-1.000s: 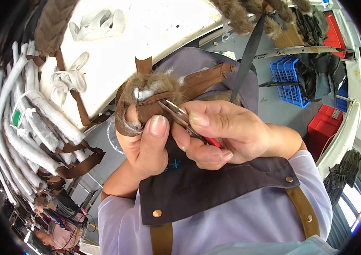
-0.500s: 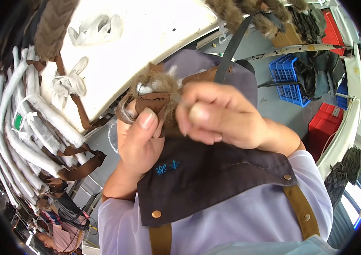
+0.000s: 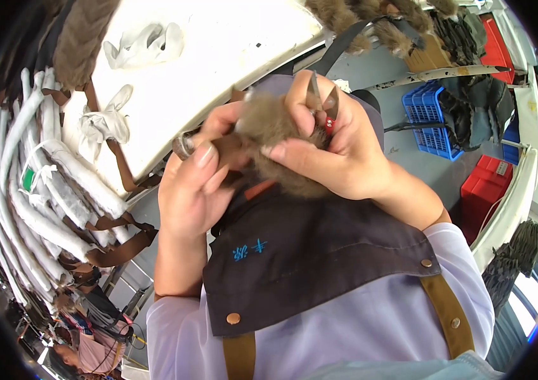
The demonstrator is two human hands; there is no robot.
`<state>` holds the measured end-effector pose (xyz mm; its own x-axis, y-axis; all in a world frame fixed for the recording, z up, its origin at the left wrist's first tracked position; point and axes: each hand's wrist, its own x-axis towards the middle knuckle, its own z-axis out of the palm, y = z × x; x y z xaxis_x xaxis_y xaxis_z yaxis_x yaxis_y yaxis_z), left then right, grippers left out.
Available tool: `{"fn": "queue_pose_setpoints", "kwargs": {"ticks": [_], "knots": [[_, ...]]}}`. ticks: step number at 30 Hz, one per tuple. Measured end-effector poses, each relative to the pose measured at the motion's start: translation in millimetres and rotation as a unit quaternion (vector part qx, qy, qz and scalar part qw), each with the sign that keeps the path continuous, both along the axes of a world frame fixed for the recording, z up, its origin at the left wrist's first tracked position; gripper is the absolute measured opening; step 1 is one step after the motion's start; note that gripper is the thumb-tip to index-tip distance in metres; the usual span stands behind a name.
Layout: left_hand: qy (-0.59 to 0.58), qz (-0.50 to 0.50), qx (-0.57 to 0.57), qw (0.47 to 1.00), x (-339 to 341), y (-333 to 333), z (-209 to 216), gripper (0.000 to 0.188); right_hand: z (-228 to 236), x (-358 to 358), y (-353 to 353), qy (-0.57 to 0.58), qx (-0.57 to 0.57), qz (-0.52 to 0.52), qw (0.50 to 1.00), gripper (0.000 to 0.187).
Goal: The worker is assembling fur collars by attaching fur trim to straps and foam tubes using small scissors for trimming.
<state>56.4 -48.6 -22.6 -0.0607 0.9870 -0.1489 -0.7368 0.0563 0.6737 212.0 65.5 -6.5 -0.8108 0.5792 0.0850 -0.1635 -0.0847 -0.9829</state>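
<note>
Above my dark apron point(image 3: 320, 247), both hands hold a brown fur piece point(image 3: 272, 130) with brown fabric on it, partly blurred by motion. My left hand point(image 3: 186, 190) pinches its left part, the thumb pressed on the brown fabric. My right hand point(image 3: 358, 161) grips the furry right side between thumb and fingers. Small thread snips point(image 3: 330, 113) with a red mark also sit in my right hand, their two blades apart and pointing away from me. The fingers under the fur are hidden.
A white table point(image 3: 218, 47) lies ahead, bearing pale gloves point(image 3: 101, 123). White fur strips point(image 3: 47, 190) hang at its left. On the right stand a blue crate point(image 3: 430, 120) and a red box point(image 3: 484, 187). More fur pieces point(image 3: 345, 25) lie at the far right.
My right hand, earlier beside the fur and blurred, now grips it, and the snips have come into view. The fur piece has been turned, with more of its furry side showing.
</note>
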Motion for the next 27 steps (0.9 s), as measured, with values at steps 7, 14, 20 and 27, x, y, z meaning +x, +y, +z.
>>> {"fn": "queue_pose_setpoints", "kwargs": {"ticks": [7, 14, 20, 27], "knots": [[0.698, 0.216, 0.155, 0.664, 8, 22, 16, 0.045, -3, -1, -7, -0.037, 0.224, -0.133, 0.965, 0.023], [0.52, 0.177, 0.117, 0.827, 16, 30, 9, 0.016, -5, 6, -2, -0.025, 0.176, -0.091, 0.98, 0.027], [-0.053, 0.039, 0.05, 0.997, 32, 23, 5, 0.023, -11, -2, 0, 0.084, -0.18, -0.035, 0.979, 0.028], [0.047, 0.033, 0.077, 0.995, 28, 22, 0, 0.03, -2, 14, -4, -0.044, 0.001, -0.083, 0.996, 0.026]]}}
